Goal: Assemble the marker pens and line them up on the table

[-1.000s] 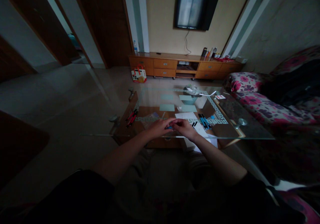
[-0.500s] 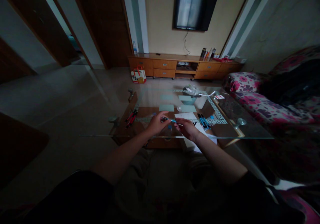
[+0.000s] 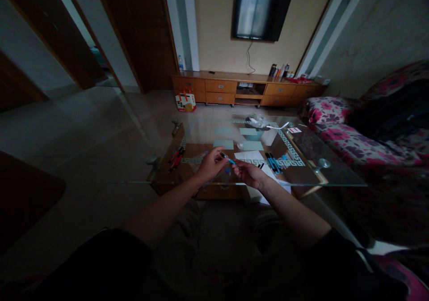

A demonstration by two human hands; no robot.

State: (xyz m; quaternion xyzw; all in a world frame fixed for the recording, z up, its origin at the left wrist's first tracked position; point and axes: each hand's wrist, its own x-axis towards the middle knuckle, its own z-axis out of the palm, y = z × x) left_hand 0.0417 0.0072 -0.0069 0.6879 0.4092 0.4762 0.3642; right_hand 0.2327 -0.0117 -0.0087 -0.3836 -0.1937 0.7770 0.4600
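Above the near part of the glass coffee table (image 3: pixel 197 133), a slim blue pen (image 3: pixel 231 161) with a black end spans the gap between my hands. My left hand (image 3: pixel 212 166) pinches at the black end with its fingertips. My right hand (image 3: pixel 248 174) has its fingers closed round the blue part, hiding the rest of it. White paper sheets (image 3: pixel 250 156) lie under and beyond my right hand, with small black pieces (image 3: pixel 260 166) near it. To the right lie several blue-and-black pens (image 3: pixel 274 163); to the left, several red-and-black pens (image 3: pixel 176 159).
A basket (image 3: pixel 254 134) with a clear plastic bag (image 3: pixel 257 120) stands towards the far side, beside a white strip (image 3: pixel 279 126) and a card (image 3: pixel 294 130). A floral sofa (image 3: pixel 348 135) flanks the right. A wooden TV cabinet (image 3: pixel 219 86) and a carrier bag (image 3: pixel 185 101) are beyond.
The pen has turned from nearly level to a slant, its black end raised at my left hand. My left fingers have lifted slightly, and the right hand has rolled a little.
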